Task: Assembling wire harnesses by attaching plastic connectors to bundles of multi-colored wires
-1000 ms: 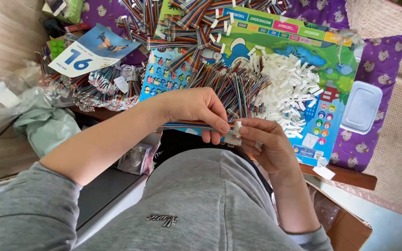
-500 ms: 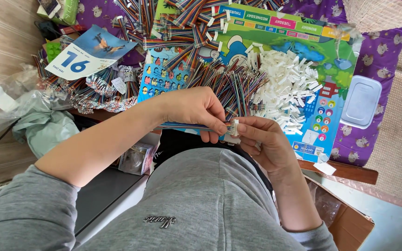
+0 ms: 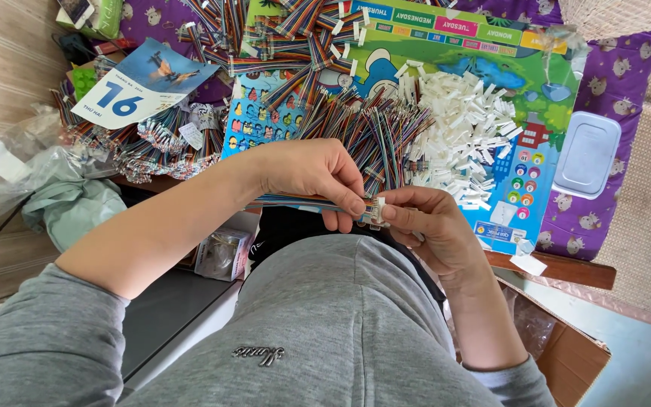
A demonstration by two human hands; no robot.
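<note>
My left hand (image 3: 318,175) grips a flat multicoloured ribbon cable (image 3: 291,200) that runs off to the left under my palm. My right hand (image 3: 435,230) pinches a small white plastic connector (image 3: 377,210) at the cable's end, fingertips meeting those of the left hand. Both hands are held over my lap, just in front of the table edge. A loose heap of white connectors (image 3: 469,132) lies on the table beyond my right hand. A fan of cut ribbon cables (image 3: 374,128) lies beyond my left hand.
A colourful children's play mat (image 3: 536,68) covers the purple tablecloth. A white plastic lid (image 3: 587,154) sits at the right. A calendar page (image 3: 139,87) and bundled cables (image 3: 145,147) lie at the left, beside clear plastic bags (image 3: 32,185). A cardboard box (image 3: 566,354) stands lower right.
My hands stay together on the cable end; the fingers have shifted slightly around the connector. The view has drifted a little.
</note>
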